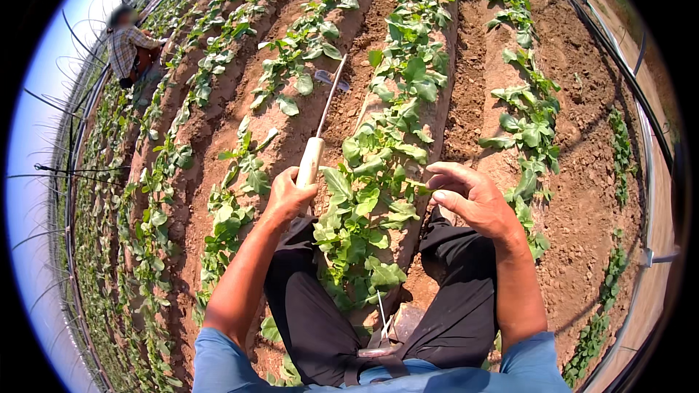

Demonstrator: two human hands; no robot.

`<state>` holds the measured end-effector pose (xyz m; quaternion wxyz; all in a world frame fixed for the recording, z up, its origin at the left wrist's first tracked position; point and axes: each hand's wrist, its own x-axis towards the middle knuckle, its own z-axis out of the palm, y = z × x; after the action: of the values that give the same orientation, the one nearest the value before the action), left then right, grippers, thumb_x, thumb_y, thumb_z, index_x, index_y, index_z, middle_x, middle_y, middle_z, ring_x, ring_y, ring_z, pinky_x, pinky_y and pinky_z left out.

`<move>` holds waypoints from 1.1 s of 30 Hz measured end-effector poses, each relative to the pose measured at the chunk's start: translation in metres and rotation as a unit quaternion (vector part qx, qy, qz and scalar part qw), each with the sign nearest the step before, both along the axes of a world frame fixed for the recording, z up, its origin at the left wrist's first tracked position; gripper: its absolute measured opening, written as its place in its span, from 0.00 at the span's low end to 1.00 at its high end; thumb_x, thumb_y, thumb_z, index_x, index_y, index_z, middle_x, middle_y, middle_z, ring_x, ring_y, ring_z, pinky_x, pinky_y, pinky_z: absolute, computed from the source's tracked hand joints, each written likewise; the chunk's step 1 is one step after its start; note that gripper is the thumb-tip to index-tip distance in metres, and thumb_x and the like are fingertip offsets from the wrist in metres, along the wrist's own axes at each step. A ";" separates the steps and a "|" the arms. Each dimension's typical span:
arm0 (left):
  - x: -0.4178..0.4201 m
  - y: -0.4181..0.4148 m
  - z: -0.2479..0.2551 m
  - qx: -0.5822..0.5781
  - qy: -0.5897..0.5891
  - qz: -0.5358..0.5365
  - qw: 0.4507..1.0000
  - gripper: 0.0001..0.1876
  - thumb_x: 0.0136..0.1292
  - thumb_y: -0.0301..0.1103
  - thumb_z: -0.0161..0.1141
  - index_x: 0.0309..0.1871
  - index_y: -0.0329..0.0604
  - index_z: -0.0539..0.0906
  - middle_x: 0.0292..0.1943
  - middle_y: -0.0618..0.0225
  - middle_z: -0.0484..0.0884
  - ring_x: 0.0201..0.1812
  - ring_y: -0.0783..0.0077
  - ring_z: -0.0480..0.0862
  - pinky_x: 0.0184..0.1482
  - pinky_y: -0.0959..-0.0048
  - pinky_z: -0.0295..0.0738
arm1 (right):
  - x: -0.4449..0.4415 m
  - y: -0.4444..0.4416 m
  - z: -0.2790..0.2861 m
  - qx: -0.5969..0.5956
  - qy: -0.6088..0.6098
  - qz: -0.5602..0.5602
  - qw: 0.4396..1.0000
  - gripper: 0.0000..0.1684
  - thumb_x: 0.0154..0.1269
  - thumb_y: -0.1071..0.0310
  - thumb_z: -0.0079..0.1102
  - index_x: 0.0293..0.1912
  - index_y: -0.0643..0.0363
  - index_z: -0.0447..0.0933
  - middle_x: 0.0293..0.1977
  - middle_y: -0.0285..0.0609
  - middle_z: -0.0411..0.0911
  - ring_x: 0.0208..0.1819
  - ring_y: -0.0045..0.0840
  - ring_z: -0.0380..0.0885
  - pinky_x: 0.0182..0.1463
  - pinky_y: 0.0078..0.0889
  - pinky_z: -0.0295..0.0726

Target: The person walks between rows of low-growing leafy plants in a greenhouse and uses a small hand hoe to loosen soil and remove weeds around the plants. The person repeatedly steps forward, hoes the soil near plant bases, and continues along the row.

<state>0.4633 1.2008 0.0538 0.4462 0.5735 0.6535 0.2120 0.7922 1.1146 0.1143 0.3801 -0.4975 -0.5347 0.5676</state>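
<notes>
My left hand (290, 192) is closed around the pale wooden handle (311, 159) of a hand tool. Its thin metal shaft (331, 97) points up and away, over the furrow. My right hand (474, 196) is raised at the right side of the middle row of leafy green plants (371, 166), fingers curled and thumb toward them. A small yellow-green leaf (421, 190) lies right at these fingertips; whether they pinch it cannot be made out. Behind the shaft is a greyish, shiny piece (341, 85); I cannot tell whether it belongs to the tool.
The plant row passes between my legs in black trousers (464, 284). More planted ridges run alongside, such as the right-hand row (527, 131), with bare soil furrows (464, 82) between. Far left, another person (128, 46) crouches among plants. A dark pipe (628, 76) borders the right side.
</notes>
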 end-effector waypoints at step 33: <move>-0.122 0.081 -0.218 -0.248 0.094 -0.087 0.960 0.23 0.64 0.51 0.55 0.28 0.35 0.75 0.17 0.65 0.74 0.16 0.72 0.76 0.18 0.69 0.68 | 0.005 0.035 -0.025 -0.029 -0.394 0.025 0.919 0.24 0.54 0.67 0.64 0.50 0.64 0.73 0.40 0.55 0.78 0.37 0.47 0.76 0.42 0.38 0.75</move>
<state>0.3410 1.2815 -0.1641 0.5274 0.5168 0.6725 -0.0509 0.7975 1.1499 0.0888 0.1102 -0.6777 -0.6370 0.3504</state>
